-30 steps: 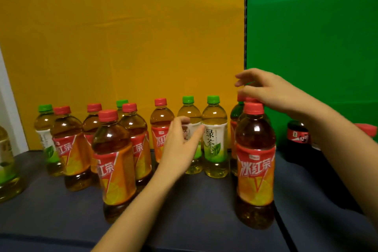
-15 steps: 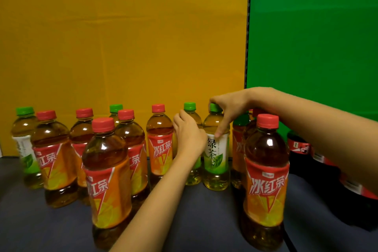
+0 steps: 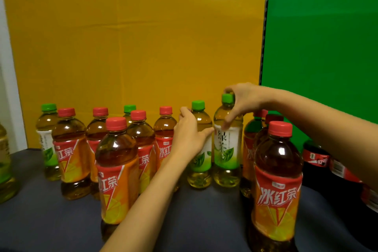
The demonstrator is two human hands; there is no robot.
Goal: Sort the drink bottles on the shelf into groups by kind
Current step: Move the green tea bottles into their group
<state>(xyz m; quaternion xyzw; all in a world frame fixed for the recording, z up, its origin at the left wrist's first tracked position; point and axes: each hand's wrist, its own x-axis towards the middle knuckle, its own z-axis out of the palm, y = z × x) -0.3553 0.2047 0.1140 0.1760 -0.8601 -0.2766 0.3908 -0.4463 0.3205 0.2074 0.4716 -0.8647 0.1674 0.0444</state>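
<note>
1. Two green tea bottles stand side by side, just touching, near the middle of the shelf (image 3: 204, 215). These are the left green bottle (image 3: 201, 162) and the right green bottle (image 3: 227, 155). Red bottles (image 3: 69, 149) stand on both sides of them and in front.
2. Both green bottles look full, so I think they are a bit heavy. The plastic is smooth and may slip. It is hard at the top and would dent in the middle if squeezed.
3. Good places to hold are the neck under the cap, or round the label.
4. The left hand (image 3: 189, 135) reaches in from the front. Its thumb lies across the label of the left green bottle and its fingers go round the back, so it holds the bottle by the middle.
5. The right arm comes in from the right, over the front red bottle (image 3: 277, 186). The right hand (image 3: 244, 101) sits on top of the right green bottle. Its fingers curl round the cap (image 3: 227, 98), and one finger points down the side.
6. I cannot tell if either bottle is off the shelf.
</note>
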